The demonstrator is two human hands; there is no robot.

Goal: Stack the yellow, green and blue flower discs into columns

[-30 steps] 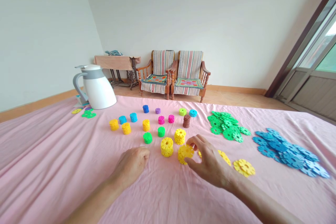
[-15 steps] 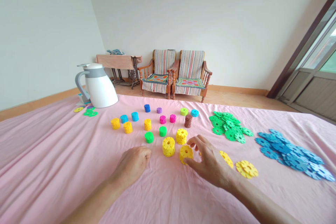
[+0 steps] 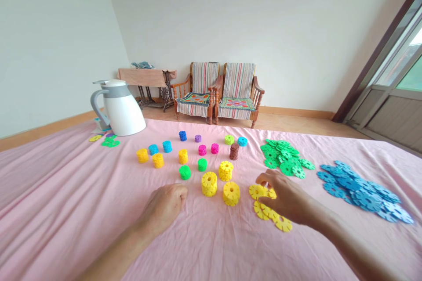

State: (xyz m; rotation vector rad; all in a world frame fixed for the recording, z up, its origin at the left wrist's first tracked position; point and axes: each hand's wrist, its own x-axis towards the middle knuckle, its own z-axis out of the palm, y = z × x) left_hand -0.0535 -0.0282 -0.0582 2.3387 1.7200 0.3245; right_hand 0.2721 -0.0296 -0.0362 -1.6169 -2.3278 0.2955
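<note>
Since the earlier frame, the right hand (image 3: 261,190) has been drawn away from the nearest yellow stack (image 3: 231,196) and carried over the loose yellow discs (image 3: 271,214). By this shift the stack is left free of the fingers, and its latest layer may be judged finished. The right grip is released: thumb and fingers are held apart, and no disc is seen pinched between them. The left hand (image 3: 169,202) is curled into a loose fist on the pink cloth (image 3: 198,241); whether anything is enclosed cannot be told. Two further yellow stacks (image 3: 209,187) are stood beside the nearest one, and smaller coloured stacks (image 3: 183,156) are spread beyond. On the right, a green pile (image 3: 284,158) and a blue pile (image 3: 362,193) are heaped; at the far left, a white jug (image 3: 125,116) is set. Beyond the cloth, two wooden armchairs (image 3: 205,79) draped in striped fabric are placed against a pale wall (image 3: 237,13), near a cloth-covered sewing table (image 3: 141,78).
</note>
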